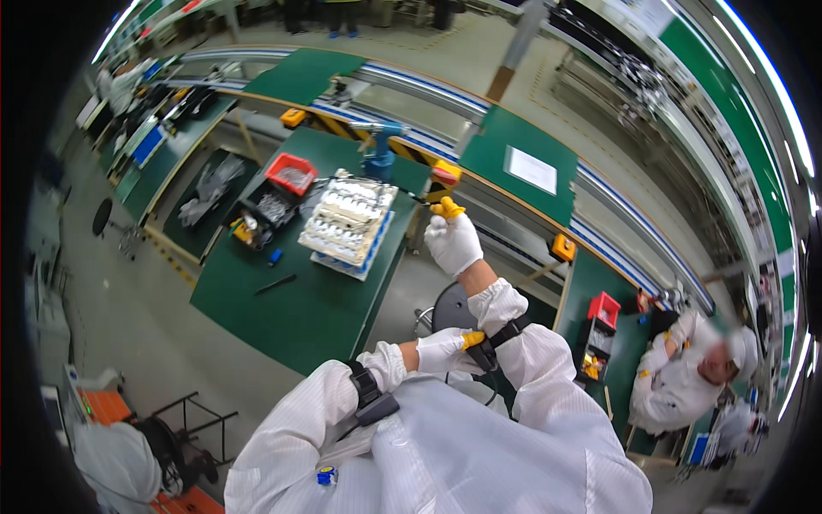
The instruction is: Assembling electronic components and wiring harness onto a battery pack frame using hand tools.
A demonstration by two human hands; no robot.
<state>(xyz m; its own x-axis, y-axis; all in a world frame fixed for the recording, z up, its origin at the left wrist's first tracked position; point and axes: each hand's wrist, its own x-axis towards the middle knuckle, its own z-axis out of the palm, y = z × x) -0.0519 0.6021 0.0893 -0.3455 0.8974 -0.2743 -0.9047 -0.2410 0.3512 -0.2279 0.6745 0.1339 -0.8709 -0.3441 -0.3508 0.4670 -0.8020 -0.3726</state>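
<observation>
Head view: left hand (pixel 447 349) touches black wrist strap (pixel 505 332) on raised right hand (pixel 453 242).

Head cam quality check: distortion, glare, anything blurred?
Head view: strong fisheye, the conveyor rail bows and corners go black; ceiling lights streak bright along the right rim; right hand and left hand sharp; the metal parts tray glints; far edges soft.

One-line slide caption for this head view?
Left hand in a white glove touches the black strap on the raised right forearm; right hand lifted beside a green workbench.
</observation>
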